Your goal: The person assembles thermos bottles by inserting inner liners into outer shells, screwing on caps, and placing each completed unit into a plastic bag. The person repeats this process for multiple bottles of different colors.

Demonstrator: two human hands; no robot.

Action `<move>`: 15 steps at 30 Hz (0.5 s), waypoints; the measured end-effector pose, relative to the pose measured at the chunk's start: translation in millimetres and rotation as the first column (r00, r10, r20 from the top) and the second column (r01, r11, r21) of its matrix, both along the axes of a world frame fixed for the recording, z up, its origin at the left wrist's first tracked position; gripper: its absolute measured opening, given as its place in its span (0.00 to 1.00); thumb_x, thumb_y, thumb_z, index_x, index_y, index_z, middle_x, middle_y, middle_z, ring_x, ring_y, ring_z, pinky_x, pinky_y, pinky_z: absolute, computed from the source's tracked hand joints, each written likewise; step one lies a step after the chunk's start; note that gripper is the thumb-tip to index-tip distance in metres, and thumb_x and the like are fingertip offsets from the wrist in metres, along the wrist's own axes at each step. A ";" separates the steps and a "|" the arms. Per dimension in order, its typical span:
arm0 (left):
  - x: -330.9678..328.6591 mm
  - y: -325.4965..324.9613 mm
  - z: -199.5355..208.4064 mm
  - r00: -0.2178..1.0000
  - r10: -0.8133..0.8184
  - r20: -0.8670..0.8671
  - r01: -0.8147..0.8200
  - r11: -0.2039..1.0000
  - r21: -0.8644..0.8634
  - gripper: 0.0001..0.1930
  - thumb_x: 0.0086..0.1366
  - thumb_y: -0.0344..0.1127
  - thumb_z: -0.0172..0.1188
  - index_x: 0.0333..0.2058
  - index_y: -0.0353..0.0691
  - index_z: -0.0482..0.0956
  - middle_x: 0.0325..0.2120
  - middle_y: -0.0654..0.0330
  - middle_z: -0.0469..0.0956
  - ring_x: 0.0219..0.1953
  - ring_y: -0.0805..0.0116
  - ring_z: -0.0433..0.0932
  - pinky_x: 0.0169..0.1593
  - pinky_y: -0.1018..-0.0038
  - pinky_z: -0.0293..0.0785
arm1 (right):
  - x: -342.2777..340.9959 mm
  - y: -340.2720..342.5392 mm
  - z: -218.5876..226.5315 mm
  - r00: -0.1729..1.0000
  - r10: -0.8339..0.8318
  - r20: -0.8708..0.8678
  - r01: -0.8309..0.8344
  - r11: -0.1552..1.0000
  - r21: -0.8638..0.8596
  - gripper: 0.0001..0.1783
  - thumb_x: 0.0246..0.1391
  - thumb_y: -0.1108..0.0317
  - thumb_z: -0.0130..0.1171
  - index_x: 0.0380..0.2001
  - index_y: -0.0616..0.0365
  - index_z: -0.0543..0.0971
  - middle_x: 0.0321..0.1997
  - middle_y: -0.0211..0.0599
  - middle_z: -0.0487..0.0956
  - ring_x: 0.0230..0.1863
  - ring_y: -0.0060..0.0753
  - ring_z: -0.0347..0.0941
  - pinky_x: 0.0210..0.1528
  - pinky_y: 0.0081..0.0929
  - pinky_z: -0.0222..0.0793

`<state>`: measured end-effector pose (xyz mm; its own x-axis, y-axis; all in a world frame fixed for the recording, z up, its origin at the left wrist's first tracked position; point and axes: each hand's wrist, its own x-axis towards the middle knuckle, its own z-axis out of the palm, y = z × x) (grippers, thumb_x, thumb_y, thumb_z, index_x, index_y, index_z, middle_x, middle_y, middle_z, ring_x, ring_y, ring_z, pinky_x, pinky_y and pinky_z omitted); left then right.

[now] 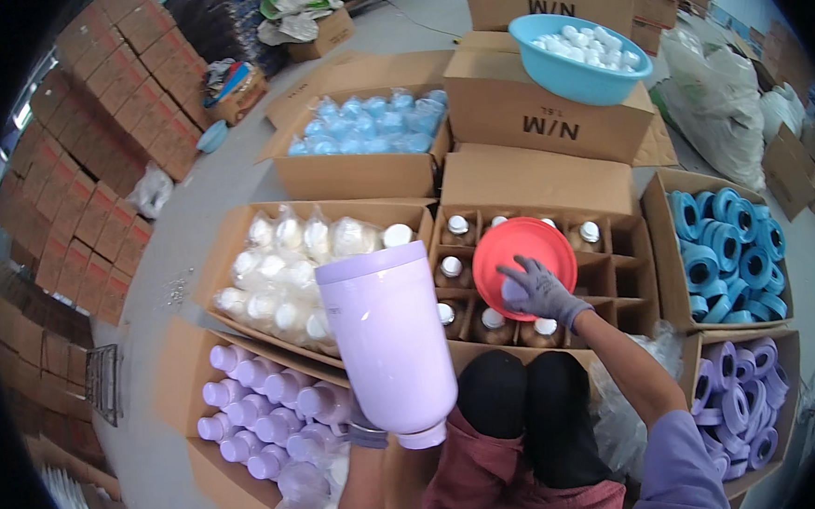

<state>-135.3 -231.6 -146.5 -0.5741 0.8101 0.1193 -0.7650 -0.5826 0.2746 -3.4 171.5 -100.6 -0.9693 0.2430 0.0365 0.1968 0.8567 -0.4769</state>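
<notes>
A large glossy lilac flask body (389, 335) stands tilted in front of me, its wide rim up and a narrower neck at its lower end. My left hand (367, 435), in a grey glove, is closed on its lower part; most of the fingers are hidden behind it. Over a red plastic basin (556, 241) my gloved right hand (544, 295) reaches in, fingers bent around a small round lilac cap (513, 291). The basin rests on a divided carton (633, 283) that holds several white-capped bottles (451, 268).
Lilac flasks (249, 409) fill a carton at lower left; bagged white ones (263, 263) lie beyond. Blue bagged pieces (371, 121) sit farther back. At right are cartons of blue rings (729, 244) and lilac handled rings (738, 393). A blue basin (565, 82) holds white caps.
</notes>
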 end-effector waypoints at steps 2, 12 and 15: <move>8.0 17.2 3.5 0.998 0.008 -0.061 -0.011 0.998 -0.057 0.28 0.76 0.51 0.41 0.67 0.43 0.60 0.65 0.56 0.66 0.65 0.52 0.65 0.68 0.55 0.61 | 0.1 -0.2 -24.1 0.988 0.037 0.153 -0.067 0.978 0.196 0.47 0.40 0.53 0.72 0.66 0.35 0.64 0.63 0.54 0.66 0.66 0.64 0.60 0.65 0.56 0.61; 78.2 120.6 139.4 0.231 -0.075 -0.970 -0.875 0.420 -0.241 0.13 0.62 0.26 0.53 0.45 0.32 0.79 0.42 0.49 0.80 0.48 0.57 0.78 0.53 0.71 0.72 | 90.0 -89.7 117.2 0.577 0.015 -0.817 -0.055 0.998 -0.021 0.45 0.35 0.64 0.75 0.57 0.58 0.64 0.57 0.55 0.66 0.55 0.56 0.68 0.57 0.48 0.67; 105.1 158.6 131.4 0.245 0.147 -0.958 -0.905 0.389 -0.172 0.14 0.62 0.27 0.54 0.46 0.31 0.78 0.42 0.49 0.79 0.51 0.55 0.76 0.54 0.68 0.72 | 87.4 -130.2 105.1 0.531 -0.214 -0.820 0.160 0.976 -0.150 0.46 0.39 0.58 0.74 0.59 0.57 0.62 0.58 0.55 0.65 0.57 0.56 0.68 0.58 0.48 0.67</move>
